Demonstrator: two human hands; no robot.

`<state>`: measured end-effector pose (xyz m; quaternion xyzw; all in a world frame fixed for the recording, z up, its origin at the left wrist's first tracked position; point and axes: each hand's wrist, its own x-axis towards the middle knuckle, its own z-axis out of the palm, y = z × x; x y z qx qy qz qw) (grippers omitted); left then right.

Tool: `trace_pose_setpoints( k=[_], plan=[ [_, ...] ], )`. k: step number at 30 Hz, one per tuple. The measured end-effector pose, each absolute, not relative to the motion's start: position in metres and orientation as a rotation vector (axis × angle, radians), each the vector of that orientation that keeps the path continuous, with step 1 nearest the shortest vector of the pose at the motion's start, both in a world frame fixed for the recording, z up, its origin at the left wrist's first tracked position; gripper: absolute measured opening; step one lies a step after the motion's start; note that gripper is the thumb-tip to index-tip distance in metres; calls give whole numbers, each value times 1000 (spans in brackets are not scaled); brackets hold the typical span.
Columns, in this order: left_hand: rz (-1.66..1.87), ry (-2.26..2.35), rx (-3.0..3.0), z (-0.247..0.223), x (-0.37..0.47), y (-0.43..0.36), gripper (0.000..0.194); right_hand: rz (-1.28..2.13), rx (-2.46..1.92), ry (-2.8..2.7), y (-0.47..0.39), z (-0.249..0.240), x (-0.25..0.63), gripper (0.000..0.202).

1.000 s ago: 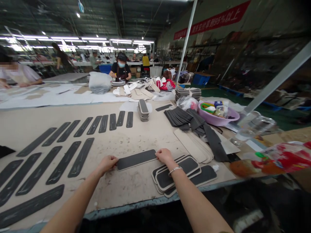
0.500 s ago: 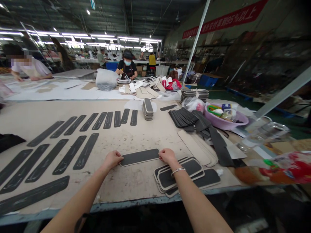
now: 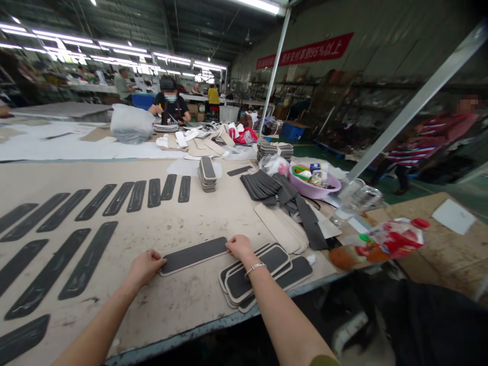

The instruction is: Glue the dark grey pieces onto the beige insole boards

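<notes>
One dark pale-edged strip (image 3: 194, 256) between two hands, its ends pinched in each grip's fingertips.

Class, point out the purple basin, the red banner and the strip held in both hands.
Purple basin (image 3: 305, 190): head view, outer wall.
Red banner (image 3: 305, 52): head view, lettered face.
Held strip (image 3: 195, 255): head view, dark face.

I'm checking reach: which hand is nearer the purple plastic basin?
Right: the right hand, at the right end of the dark grey, pale-edged strip, has the basin ahead and rightward. The left hand, at the left end, is farther.
</notes>
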<state>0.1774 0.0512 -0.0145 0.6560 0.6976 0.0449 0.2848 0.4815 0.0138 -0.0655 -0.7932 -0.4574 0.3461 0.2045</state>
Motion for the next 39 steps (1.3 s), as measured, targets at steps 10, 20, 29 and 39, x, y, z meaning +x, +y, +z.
trace_pose_setpoints(
  k=[10,20,29,39],
  plan=[
    [128,1903,1780,-14,178,50,13,959,-2219,-1288,12,-64,482,9],
    [185,1922,1792,-27,175,47,13,985,-2198,-1305,10,-74,486,11],
    [501,1742,2028,-32,153,10,28,974,-2171,-1316,9,-77,486,10],
    [797,1266,2640,-64,136,0,28,965,-2180,-1331,6,-70,485,11]
  ],
)
